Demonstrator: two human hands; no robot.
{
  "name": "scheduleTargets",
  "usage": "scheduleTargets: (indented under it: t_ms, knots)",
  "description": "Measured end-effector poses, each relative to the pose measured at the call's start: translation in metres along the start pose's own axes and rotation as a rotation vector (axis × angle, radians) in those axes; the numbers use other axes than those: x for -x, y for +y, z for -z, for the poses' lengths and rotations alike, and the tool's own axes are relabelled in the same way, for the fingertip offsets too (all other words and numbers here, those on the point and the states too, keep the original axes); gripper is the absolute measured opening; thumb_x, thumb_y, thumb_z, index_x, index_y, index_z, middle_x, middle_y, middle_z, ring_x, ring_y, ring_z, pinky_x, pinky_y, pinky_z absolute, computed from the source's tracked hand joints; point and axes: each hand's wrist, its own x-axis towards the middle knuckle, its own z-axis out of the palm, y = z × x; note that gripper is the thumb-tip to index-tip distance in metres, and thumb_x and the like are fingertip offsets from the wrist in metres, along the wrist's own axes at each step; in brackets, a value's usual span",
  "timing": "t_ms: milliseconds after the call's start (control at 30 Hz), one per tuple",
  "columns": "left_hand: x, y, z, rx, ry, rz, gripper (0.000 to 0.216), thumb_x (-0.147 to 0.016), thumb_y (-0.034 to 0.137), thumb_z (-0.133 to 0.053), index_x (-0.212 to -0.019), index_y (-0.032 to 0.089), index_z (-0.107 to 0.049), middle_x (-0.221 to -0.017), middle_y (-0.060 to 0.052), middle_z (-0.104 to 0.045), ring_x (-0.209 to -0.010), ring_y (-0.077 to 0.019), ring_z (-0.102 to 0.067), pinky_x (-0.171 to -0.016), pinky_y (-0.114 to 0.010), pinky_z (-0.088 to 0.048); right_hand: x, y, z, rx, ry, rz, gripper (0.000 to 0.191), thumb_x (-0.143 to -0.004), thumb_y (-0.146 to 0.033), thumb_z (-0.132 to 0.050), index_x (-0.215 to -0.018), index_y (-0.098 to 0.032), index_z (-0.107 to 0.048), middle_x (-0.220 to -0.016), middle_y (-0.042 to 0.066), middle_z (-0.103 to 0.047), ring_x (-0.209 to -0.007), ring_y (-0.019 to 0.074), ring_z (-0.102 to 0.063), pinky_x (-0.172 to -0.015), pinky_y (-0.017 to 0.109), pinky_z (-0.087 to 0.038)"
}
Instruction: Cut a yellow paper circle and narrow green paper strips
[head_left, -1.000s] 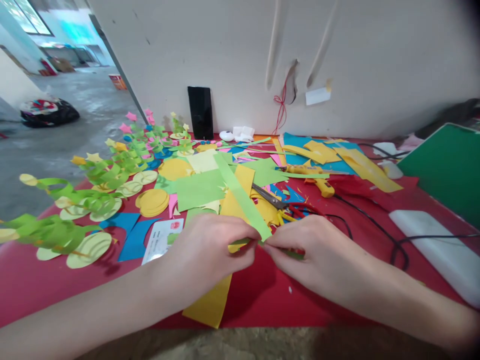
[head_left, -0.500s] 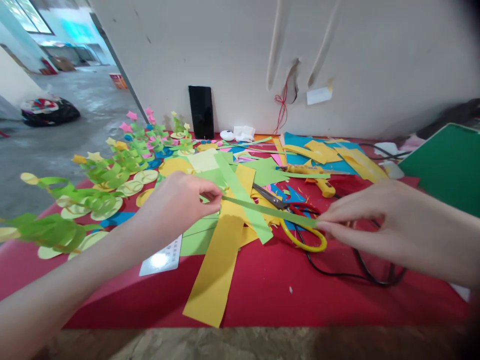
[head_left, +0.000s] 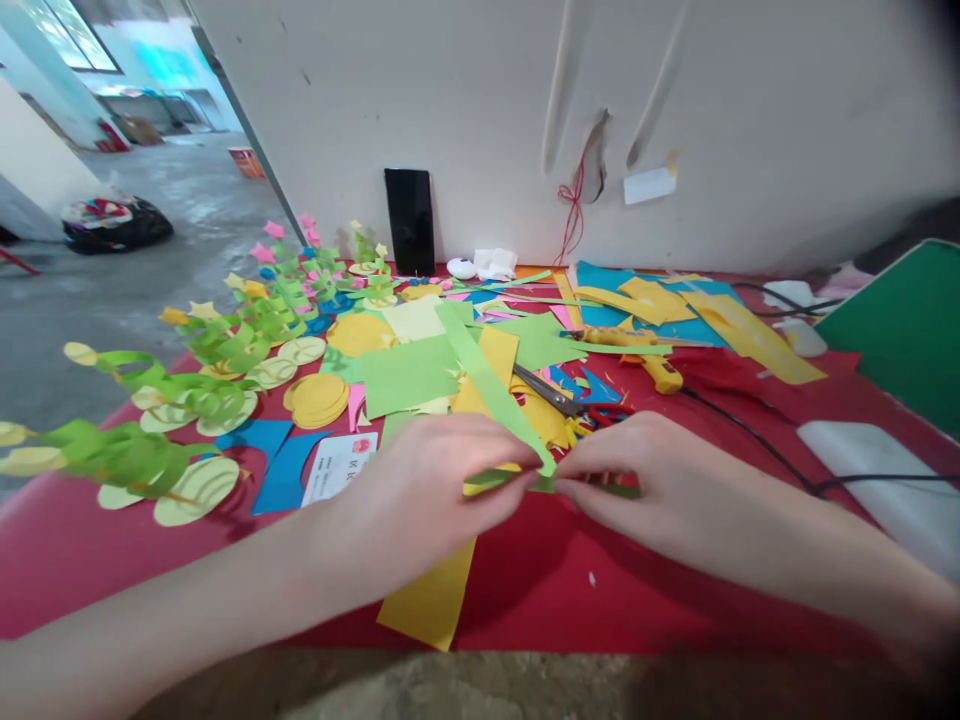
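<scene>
My left hand (head_left: 450,480) and my right hand (head_left: 637,465) meet above the front of the table, fingertips almost touching. Both pinch a narrow green paper strip (head_left: 543,484), of which only a short piece shows between the fingers. Behind it a wider light-green strip (head_left: 484,375) lies slanting over the paper pile. A broad yellow paper strip (head_left: 431,605) sticks out below my left wrist. Just beyond my hands lie scissors (head_left: 551,390) with dark blades; their red and yellow handles are partly hidden by my right hand.
Paper plants (head_left: 135,460) with curled green leaves stand along the left. Yellow paper discs (head_left: 319,400), a white printed card (head_left: 341,468) and a yellow glue gun (head_left: 660,372) with its black cable lie around the pile. A black phone (head_left: 410,222) leans against the wall.
My hands have come together from the two ends of the green strip, which was stretched between them. Both are now nearer the table's front edge, and the scissors' handles are more covered.
</scene>
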Motion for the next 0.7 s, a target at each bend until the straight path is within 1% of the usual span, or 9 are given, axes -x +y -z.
scheduleTargets:
  t_ms: [67, 133, 200, 333, 500, 600, 700]
  knots:
    - [0.005, 0.004, -0.005, 0.022, -0.023, 0.001, 0.012, -0.082, 0.017, -0.05, -0.084, 0.019, -0.061, -0.082, 0.002, -0.066, -0.075, -0.0113, -0.06, -0.069, -0.019, -0.044, 0.0, -0.004, -0.005, -0.019, -0.014, -0.013, 0.025, -0.08, -0.016, -0.045, -0.063, -0.019, -0.063, -0.059, 0.0, -0.061, -0.051, 0.0091, -0.052, -0.049, 0.021, -0.033]
    - [0.007, 0.004, -0.006, -0.01, 0.0, 0.018, 0.01, -0.08, 0.016, -0.052, -0.084, 0.019, -0.061, -0.081, 0.002, -0.065, -0.073, -0.0118, -0.06, -0.067, -0.02, -0.043, 0.0, -0.006, -0.007, -0.024, 0.005, -0.012, 0.025, -0.079, -0.015, -0.045, -0.062, -0.018, -0.063, -0.061, 0.001, -0.062, -0.053, 0.0096, -0.054, -0.05, 0.021, -0.033]
    - [0.007, 0.003, -0.007, -0.043, 0.021, 0.03, 0.011, -0.079, 0.014, -0.052, -0.084, 0.019, -0.06, -0.081, 0.002, -0.065, -0.072, -0.0119, -0.06, -0.065, -0.02, -0.043, 0.001, -0.006, -0.007, -0.015, 0.034, -0.003, 0.023, -0.079, -0.014, -0.046, -0.065, -0.018, -0.064, -0.063, 0.002, -0.063, -0.056, 0.0101, -0.055, -0.052, 0.021, -0.033]
    - [0.005, 0.002, -0.006, -0.018, 0.016, 0.03, 0.013, -0.079, 0.011, -0.051, -0.083, 0.019, -0.061, -0.08, 0.003, -0.065, -0.072, -0.01, -0.06, -0.065, -0.018, -0.042, 0.0, -0.009, -0.011, 0.004, 0.066, 0.002, 0.022, -0.08, -0.016, -0.045, -0.071, -0.019, -0.065, -0.065, 0.003, -0.064, -0.059, 0.0109, -0.056, -0.054, 0.021, -0.033]
    - [0.005, 0.0, -0.005, -0.068, -0.014, 0.077, 0.014, -0.074, 0.011, -0.052, -0.075, 0.02, -0.062, -0.072, 0.004, -0.066, -0.065, -0.0116, -0.06, -0.061, -0.021, -0.042, -0.001, -0.014, -0.017, 0.068, 0.078, 0.007, 0.025, -0.078, -0.013, -0.045, -0.062, -0.016, -0.064, -0.059, 0.003, -0.061, -0.054, 0.0101, -0.054, -0.052, 0.022, -0.032]
    - [0.001, -0.004, 0.0, -0.116, -0.004, 0.152, 0.013, -0.073, 0.013, -0.054, -0.071, 0.02, -0.064, -0.069, 0.002, -0.068, -0.062, -0.0137, -0.061, -0.058, -0.023, -0.042, -0.001, -0.013, -0.013, 0.097, 0.116, 0.026, 0.027, -0.077, -0.013, -0.044, -0.058, -0.016, -0.062, -0.056, 0.003, -0.06, -0.052, 0.01, -0.052, -0.051, 0.022, -0.031]
    - [-0.005, -0.013, 0.007, -0.153, 0.019, 0.235, 0.012, -0.073, 0.017, -0.054, -0.07, 0.019, -0.066, -0.07, 0.001, -0.069, -0.061, -0.0145, -0.061, -0.056, -0.023, -0.042, 0.003, -0.007, 0.0, 0.1, 0.177, 0.029, 0.026, -0.077, -0.016, -0.048, -0.053, -0.017, -0.059, -0.051, 0.001, -0.056, -0.048, 0.0092, -0.048, -0.05, 0.022, -0.03]
